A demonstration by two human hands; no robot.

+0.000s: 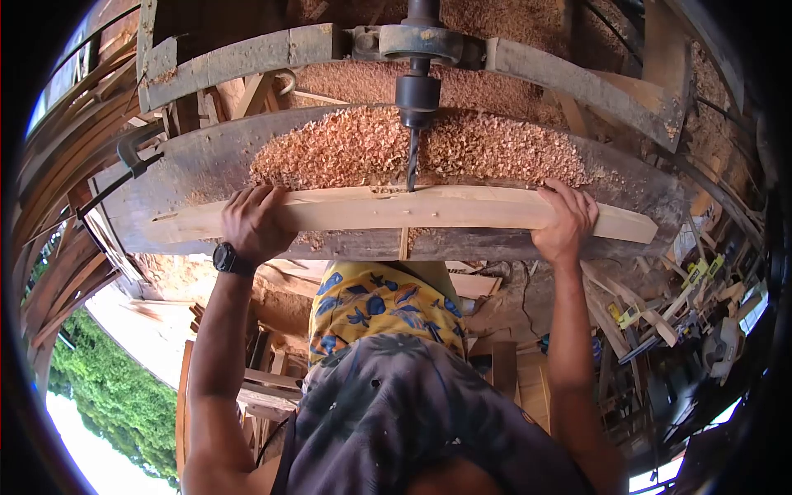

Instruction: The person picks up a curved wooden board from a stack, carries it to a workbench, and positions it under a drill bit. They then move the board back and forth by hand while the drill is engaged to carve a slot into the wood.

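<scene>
A long pale wooden board lies across the work table, looking bowed through the lens. My left hand, with a black watch on its wrist, is wrapped over the board's left part. Toward the other end, my right hand grips the board in the same way. Between the hands, a drill bit hangs from a black chuck, its tip right at the board's far edge. A few small marks dot the board's near face.
Wood shavings are heaped behind the board, around the bit. A clamp holds the table's left end. A wooden beam spans behind the drill. Scrap wood and tools, including a circular saw, crowd the right side.
</scene>
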